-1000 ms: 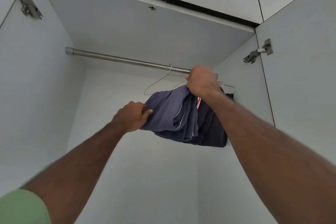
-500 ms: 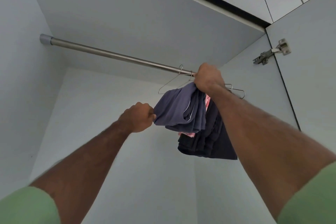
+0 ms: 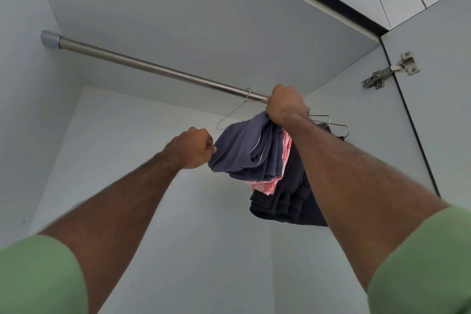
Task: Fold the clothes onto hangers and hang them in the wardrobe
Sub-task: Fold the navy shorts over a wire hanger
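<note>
The right hand (image 3: 285, 104) is closed at the wardrobe rail (image 3: 153, 69), its grip on the top of the blue garment (image 3: 244, 150). The left hand (image 3: 195, 148) pinches that garment's lower left edge. Wire hangers (image 3: 328, 121) hang on the rail, with pink (image 3: 265, 186) and dark (image 3: 288, 201) clothes behind.

I see a rail (image 3: 153, 69) of brushed metal with a grey plastic cap (image 3: 51, 39). The hangers (image 3: 328, 121) are thin shiny wire. The blue cloth (image 3: 244, 153) looks soft and matt. The wardrobe walls (image 3: 153, 7) are smooth, matt panels.
</note>
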`<state>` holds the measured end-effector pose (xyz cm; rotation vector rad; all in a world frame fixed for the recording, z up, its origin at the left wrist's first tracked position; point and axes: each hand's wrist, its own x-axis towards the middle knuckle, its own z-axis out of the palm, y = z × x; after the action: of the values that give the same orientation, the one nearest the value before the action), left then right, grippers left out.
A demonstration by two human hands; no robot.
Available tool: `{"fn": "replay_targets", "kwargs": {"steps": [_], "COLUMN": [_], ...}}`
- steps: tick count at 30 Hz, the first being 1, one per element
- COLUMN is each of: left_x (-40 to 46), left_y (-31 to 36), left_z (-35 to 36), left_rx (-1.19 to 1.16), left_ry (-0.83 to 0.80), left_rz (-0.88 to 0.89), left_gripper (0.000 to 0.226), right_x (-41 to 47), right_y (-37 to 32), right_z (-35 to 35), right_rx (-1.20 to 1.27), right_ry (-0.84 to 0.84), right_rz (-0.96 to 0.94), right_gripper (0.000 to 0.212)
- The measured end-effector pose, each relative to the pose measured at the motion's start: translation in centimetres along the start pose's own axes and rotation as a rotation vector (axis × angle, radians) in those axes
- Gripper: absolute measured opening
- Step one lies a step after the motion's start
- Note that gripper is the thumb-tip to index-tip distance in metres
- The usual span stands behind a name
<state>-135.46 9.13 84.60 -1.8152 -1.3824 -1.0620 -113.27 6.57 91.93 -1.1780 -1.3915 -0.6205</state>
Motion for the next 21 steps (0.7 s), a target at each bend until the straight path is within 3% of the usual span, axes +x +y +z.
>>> {"fn": "replay_targets", "kwargs": {"steps": [12,17,21], "left_x": [-0.9,-2.2,-3.9], "left_y": [2.6,4.5,7.0], "left_z": [0.0,0.3,1.0], "left_rx": [-0.046,-0.118,-0.178], "left_ry": [0.015,-0.022,-0.046], "left_rz": [0.046,0.043,0.110], "left_gripper": [0.042,0.039,0.034], "right_x": [-2.3,-3.6,-5.9], "right_y": [2.0,4.0,6.4], "right_z": [-0.5,-0.9,-2.1], "right_rx": [0.083,0.162,0.156], "right_ry": [-0.036,-0.055,-0.075], "right_rz": [-0.017,-0.080,-0.157], "right_gripper": [0.013,0.044,0.050]}}
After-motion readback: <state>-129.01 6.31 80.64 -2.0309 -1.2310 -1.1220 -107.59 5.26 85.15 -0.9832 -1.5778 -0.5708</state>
